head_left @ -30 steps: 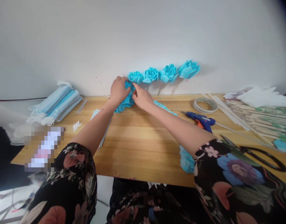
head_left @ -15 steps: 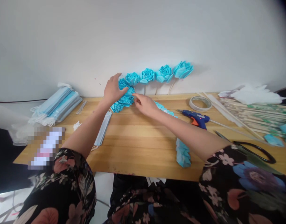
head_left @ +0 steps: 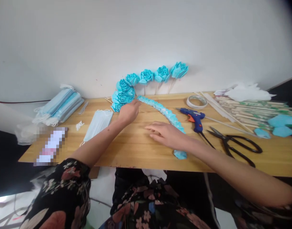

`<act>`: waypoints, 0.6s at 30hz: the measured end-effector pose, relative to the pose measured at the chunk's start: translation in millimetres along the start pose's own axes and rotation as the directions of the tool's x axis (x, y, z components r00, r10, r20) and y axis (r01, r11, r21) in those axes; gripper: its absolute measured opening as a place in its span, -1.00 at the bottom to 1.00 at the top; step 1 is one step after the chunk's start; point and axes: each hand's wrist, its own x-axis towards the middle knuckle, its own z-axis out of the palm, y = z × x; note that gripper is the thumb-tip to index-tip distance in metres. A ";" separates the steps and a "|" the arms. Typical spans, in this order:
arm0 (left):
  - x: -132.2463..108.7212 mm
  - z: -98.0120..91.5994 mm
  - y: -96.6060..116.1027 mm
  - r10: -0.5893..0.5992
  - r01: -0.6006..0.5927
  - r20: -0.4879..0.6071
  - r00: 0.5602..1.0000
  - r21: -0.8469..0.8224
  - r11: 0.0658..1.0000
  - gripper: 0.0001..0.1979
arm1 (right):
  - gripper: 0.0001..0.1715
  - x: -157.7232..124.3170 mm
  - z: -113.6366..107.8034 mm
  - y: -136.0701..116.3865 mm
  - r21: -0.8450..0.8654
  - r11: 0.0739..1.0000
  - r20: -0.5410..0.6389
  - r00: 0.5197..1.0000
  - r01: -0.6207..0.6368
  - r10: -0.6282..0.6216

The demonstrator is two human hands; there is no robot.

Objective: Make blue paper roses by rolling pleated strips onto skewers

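Observation:
My left hand (head_left: pixel 130 112) is over the table beside the cluster of folded blue flowers (head_left: pixel 122 97). Its fingers are curled together near the far end of a curved row of overlapping blue petals (head_left: pixel 163 109), and what they hold, if anything, is hidden. Lower and to the right, my right hand (head_left: pixel 165 135) hovers with fingers stretched to the left and nothing visible in them. Its wrist and forearm cover part of the petal row. Several blue flowers on thin sticks (head_left: pixel 146 76) lean against the wall behind.
On the left lie a stack of face masks (head_left: pixel 57 105), a single mask (head_left: pixel 99 124) and a blurred phone (head_left: pixel 51 146). To the right are a blue glue gun (head_left: pixel 193 117), a tape roll (head_left: pixel 197 102), black scissors (head_left: pixel 228 140), wooden sticks (head_left: pixel 246 109) and loose blue pieces (head_left: pixel 282 125).
Both hands have left the flower cluster. The left came down and right to the petal row's end; the right drew back toward me. The view shifted, uncovering the single mask and scissors.

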 end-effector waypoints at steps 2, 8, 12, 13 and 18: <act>16.5 -0.1 8.3 -0.041 0.037 0.037 0.998 0.112 0.993 -0.60 | -0.58 -15.8 2.7 -6.6 0.001 1.000 0.014 1.000 0.026 -0.026; 54.9 -1.3 14.2 -0.135 0.104 0.104 0.985 0.258 0.960 -0.59 | -0.62 -52.0 10.3 -14.3 0.042 0.998 0.044 0.998 0.036 -0.037; 60.2 2.4 13.8 -0.201 0.165 0.109 0.974 0.269 0.949 -0.56 | -0.63 -66.2 15.8 -14.1 0.083 0.996 0.022 0.999 0.037 -0.039; 59.7 2.6 13.8 -0.208 0.173 0.109 0.972 0.263 0.949 -0.56 | -0.63 -68.8 17.6 -14.1 0.087 0.995 0.012 0.999 0.041 -0.042; 54.1 -1.4 11.9 -0.233 0.197 0.136 0.963 0.238 0.951 -0.55 | -0.66 -76.1 29.4 -12.6 0.101 0.993 -0.054 0.997 0.067 -0.062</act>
